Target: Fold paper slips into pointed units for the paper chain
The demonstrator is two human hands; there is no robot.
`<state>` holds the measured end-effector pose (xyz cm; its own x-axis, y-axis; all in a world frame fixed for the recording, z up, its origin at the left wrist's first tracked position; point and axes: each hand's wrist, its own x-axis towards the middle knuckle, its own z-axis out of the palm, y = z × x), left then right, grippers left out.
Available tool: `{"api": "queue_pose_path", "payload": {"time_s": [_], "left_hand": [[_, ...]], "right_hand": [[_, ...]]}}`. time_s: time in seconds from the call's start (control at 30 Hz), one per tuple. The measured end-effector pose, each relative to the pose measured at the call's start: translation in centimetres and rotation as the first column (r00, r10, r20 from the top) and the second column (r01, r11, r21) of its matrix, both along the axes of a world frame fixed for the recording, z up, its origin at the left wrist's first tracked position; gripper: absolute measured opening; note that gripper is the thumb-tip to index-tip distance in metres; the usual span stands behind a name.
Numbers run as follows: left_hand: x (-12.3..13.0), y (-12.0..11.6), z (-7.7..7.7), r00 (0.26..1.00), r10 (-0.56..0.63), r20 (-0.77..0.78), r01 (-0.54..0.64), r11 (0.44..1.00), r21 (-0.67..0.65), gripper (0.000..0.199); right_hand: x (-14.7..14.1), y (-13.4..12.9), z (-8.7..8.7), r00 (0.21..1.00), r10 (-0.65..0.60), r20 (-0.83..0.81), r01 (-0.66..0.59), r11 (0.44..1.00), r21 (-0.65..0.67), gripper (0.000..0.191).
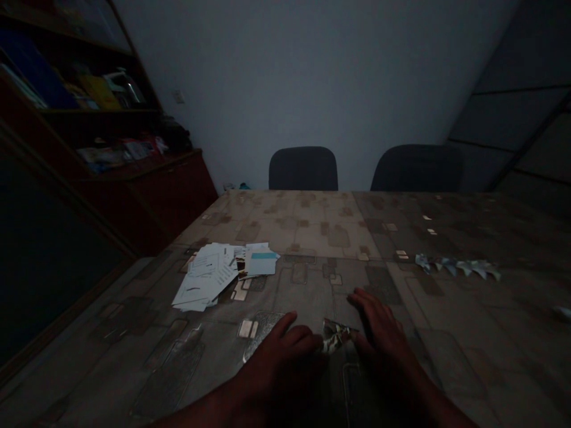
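Note:
A small folded piece of printed paper (335,336) is between my two hands, low over the near part of the table. My left hand (289,351) is closed, its fingers bent and pinching the paper's left end, with one finger raised. At the other end, my right hand (381,327) has its thumb side against the paper, while its upper fingers reach forward, apart from it. Dim light hides the exact finger contact and the paper's underside.
A loose pile of white printed cards (207,273) lies left on the patterned tablecloth (285,220). To the right sits a row of folded paper pieces (459,266). Beyond the table stand two dark chairs (303,168), and a shelf unit (165,196) is at left.

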<state>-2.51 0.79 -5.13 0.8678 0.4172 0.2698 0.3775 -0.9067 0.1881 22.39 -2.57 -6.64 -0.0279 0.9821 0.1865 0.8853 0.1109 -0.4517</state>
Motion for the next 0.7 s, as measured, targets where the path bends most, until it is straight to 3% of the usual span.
{"api": "queue_pose_path", "payload": {"time_s": [0.17,0.43,0.57,0.7], "left_hand": [[-0.8,-0.3,-0.1,0.998,-0.004,0.062,0.007,0.999,-0.052,0.016],[-0.2,-0.5,-0.8,0.987,0.082,0.136,-0.063,0.988,-0.139,0.015],[-0.7,-0.5,-0.9,0.995,0.052,0.089,-0.043,0.995,-0.093,0.022],[-1.4,-0.5,-1.0,0.997,0.021,0.075,-0.022,1.0,0.008,0.018]], "right_hand": [[-0.5,-0.1,-0.3,0.999,0.006,0.048,-0.008,0.999,0.045,0.051],[-3.7,-0.9,-0.8,0.991,0.063,0.119,-0.089,0.969,0.229,0.054],[-2.7,-0.5,-0.8,0.995,0.043,0.089,-0.06,0.978,0.199,0.049],[-1.2,-0.2,-0.3,0.996,0.051,0.074,-0.056,0.995,0.079,0.049]]}}
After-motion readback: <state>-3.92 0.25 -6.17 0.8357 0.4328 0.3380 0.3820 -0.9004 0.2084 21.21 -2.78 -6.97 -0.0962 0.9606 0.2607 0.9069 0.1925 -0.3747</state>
